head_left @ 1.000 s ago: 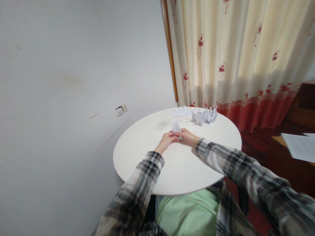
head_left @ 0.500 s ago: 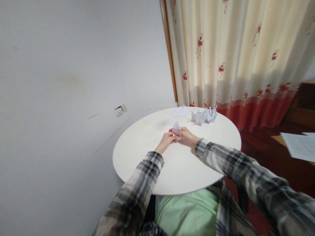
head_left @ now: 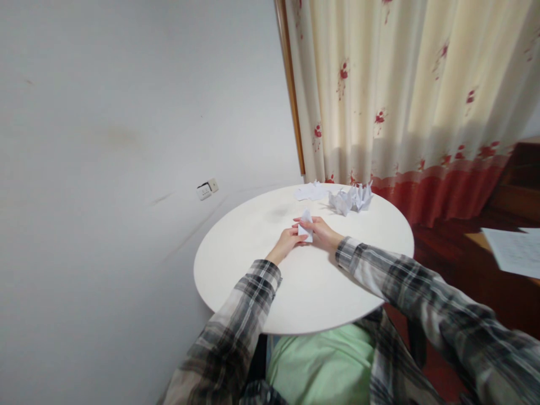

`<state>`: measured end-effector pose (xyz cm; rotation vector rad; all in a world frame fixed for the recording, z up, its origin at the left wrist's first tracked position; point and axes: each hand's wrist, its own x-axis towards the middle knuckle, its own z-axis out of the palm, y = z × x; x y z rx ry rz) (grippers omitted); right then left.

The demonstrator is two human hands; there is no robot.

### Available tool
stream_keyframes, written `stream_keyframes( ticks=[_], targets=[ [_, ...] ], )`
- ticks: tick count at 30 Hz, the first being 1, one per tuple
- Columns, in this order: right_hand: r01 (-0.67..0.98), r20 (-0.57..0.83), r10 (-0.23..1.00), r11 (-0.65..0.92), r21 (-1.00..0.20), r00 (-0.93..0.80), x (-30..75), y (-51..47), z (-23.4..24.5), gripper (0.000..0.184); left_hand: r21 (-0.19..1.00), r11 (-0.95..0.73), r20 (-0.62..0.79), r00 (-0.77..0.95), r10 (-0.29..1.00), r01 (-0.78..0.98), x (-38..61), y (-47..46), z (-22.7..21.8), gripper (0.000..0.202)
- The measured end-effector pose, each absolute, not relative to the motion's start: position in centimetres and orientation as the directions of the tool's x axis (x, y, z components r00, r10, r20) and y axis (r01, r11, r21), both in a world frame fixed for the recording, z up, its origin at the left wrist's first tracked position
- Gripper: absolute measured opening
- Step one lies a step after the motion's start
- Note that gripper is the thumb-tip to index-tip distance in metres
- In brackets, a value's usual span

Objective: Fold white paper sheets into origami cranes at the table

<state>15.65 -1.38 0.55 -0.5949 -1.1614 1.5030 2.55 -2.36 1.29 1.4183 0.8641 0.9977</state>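
A small piece of folded white paper [head_left: 306, 230] stands between my hands above the middle of the round table, its pointed end up. My left hand [head_left: 287, 242] pinches its lower part from the left, with the thumb on the near face. From the right, my right hand [head_left: 321, 229] grips its edge, thumb in front and fingers behind. The far side of the paper and some fingertips are hidden. Beyond my right hand sits a cluster of several folded paper cranes [head_left: 350, 199]. Loose white paper [head_left: 311, 192] lies to their left.
The white round table [head_left: 236, 264] stands against the wall [head_left: 105, 197], which carries a socket [head_left: 204, 192]. A floral curtain [head_left: 379, 84] hangs behind. At the right, printed sheets [head_left: 512, 250] lie on a brown surface.
The folded paper has turned slightly and shifted a little to the right, now showing a flatter face. Some fingers of both hands have moved on it; the cranes stay where they were.
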Motion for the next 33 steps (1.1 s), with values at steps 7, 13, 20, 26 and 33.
stream_keyframes(
  ticks=[7, 13, 20, 26, 33],
  targets=[
    [-0.452, 0.231, 0.94, 0.097, -0.887, -0.25, 15.6, -1.4, 0.7, 0.03, 0.998, -0.056, 0.053, 0.396, 0.917, -0.005, 2.3, -2.3, 1.3, 0.013],
    [-0.425, 0.225, 0.943, 0.105, -0.899, -0.243, 15.9, -1.1, 0.7, 0.027, 0.998, -0.067, 0.062, 0.427, 0.902, -0.004, 2.4, -2.3, 1.1, 0.017],
    [-0.367, 0.263, 0.946, 0.181, -0.912, -0.188, 16.2, -0.7, 0.8, 0.037, 0.999, -0.046, 0.045, 0.416, 0.908, -0.007, 2.5, -2.3, 1.3, 0.021],
    [-0.332, 0.304, 0.95, 0.263, -0.906, -0.076, 16.8, 0.0, 0.7, 0.042, 0.995, -0.103, 0.098, 0.329, 0.939, 0.0, 2.2, -1.8, 1.0, 0.029],
    [-0.454, 0.245, 0.968, 0.191, -0.87, -0.061, 17.2, 1.4, -0.2, 0.032, 0.98, -0.187, 0.194, 0.145, 0.97, -0.06, 1.7, -1.4, 0.9, 0.042]
  ],
)
